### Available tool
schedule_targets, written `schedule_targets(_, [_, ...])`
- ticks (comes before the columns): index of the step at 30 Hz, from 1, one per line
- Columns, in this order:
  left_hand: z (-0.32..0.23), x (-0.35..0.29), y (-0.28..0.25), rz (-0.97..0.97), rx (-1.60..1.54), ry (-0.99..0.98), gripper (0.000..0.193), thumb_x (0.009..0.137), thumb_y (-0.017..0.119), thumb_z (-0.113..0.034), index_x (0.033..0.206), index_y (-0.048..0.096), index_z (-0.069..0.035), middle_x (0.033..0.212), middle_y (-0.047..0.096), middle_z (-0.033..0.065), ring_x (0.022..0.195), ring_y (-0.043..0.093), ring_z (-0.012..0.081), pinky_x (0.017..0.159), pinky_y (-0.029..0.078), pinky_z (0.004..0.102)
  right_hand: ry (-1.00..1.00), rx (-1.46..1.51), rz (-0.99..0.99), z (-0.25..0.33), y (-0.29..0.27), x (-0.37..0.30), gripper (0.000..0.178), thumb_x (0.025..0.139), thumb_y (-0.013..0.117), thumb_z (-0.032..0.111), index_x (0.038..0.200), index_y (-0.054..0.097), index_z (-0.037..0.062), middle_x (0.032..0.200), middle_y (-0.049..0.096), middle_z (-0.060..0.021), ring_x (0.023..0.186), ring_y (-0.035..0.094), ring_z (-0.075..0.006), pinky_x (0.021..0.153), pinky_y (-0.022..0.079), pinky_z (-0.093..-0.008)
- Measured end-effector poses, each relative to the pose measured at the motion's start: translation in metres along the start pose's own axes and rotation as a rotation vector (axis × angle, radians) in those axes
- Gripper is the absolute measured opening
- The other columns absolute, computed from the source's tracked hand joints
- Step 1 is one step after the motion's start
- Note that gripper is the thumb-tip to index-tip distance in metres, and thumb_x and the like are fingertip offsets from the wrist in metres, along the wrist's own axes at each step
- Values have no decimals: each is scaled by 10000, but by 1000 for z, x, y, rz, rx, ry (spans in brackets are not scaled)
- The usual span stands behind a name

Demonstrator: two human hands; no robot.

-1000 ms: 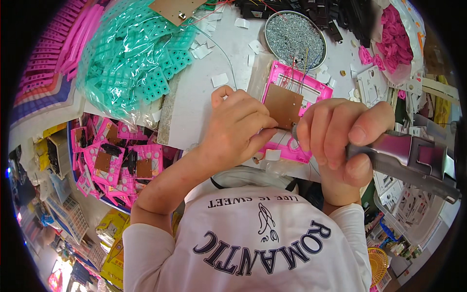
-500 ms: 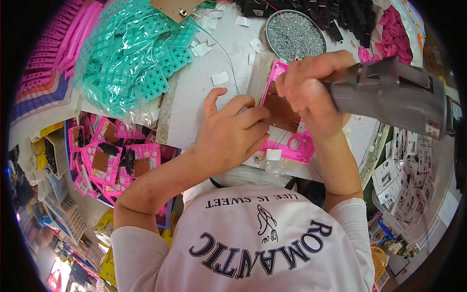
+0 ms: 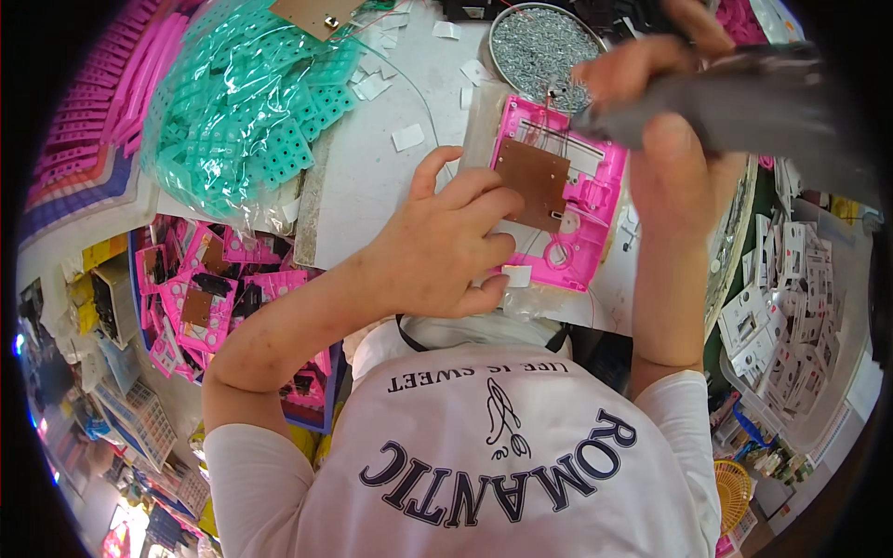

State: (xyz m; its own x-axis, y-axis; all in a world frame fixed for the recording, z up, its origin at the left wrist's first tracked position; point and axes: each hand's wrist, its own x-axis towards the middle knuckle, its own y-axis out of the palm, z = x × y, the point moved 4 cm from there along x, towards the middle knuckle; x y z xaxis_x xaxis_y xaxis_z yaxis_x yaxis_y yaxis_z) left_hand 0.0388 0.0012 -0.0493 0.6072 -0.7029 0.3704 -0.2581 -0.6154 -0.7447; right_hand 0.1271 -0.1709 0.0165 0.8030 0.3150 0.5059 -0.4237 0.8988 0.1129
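Note:
A pink plastic casing (image 3: 579, 267) lies open on the worktop, with a brown circuit board (image 3: 532, 183) and thin wires inside it. My left hand (image 3: 446, 246) is curled against the casing's left edge, steadying it; its fingertips are partly hidden. Blurred by motion, my right hand (image 3: 679, 153) grips a dark grey power screwdriver (image 3: 744, 102). The tool's narrow end points left, above the casing's far right part. Just beyond that end stands a round metal bowl (image 3: 496, 67) of small silver screws (image 3: 544, 51).
A clear bag of teal plastic parts (image 3: 242, 121) sits at the far left, beside stacked pink strips (image 3: 88, 102). Pink casings (image 3: 200, 302) fill a bin below left. White panels (image 3: 777, 312) fill a clear tub at right. Paper scraps (image 3: 407, 139) dot the worktop (image 3: 358, 209).
My right hand and the power screwdriver have moved right, off the circuit board, which now shows more fully. My left hand stays at the casing's edge. The whole view has shifted slightly.

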Motion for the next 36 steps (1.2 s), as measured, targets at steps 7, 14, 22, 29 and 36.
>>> schedule_targets(7, [11, 2, -25, 98, 16, 79, 301, 624, 831, -234, 728, 583, -99, 1111, 617, 74, 1078, 564, 304, 983, 379, 540, 127, -934, 11, 50, 14, -99, 551, 670, 867, 115, 1154, 608, 78, 1191, 610, -89, 1108, 528, -265, 940, 422, -434])
schedule_targets(14, [-7, -3, -16, -21, -25, -79, 306, 671, 820, -139, 917, 641, -109, 994, 629, 64, 982, 586, 277, 877, 403, 442, 147, -1021, 254, 10, 37, -125, 214, 727, 792, 116, 908, 680, 94, 986, 647, -44, 954, 545, -307, 886, 440, -434])
schedule_targets(22, [16, -4, -5, -42, -486, -479, 125, 876, 695, -11, 1001, 684, -15, 959, 662, 56, 801, 590, 149, 713, 444, 287, 314, -882, 184, -11, 16, -85, 117, 824, 714, 133, 834, 643, 40, 887, 654, -74, 905, 533, -311, 841, 434, -411])
schedule_targets(29, [20, 1, 0, -89, -559, -537, 86, 886, 700, -29, 969, 683, -16, 902, 657, 65, 711, 570, 158, 623, 448, 282, 341, -865, 136, -19, 15, -86, 143, 826, 714, 153, 807, 634, 35, 875, 648, -72, 921, 519, -302, 848, 424, -404])
schedule_targets(36, [13, 5, 2, -152, -448, -466, 90, 890, 703, -8, 978, 689, 1, 870, 631, 35, 653, 496, 75, 570, 389, 233, 315, -803, 121, -18, 17, -88, 143, 815, 725, 143, 804, 631, 36, 884, 651, -59, 929, 518, -293, 852, 423, -398])
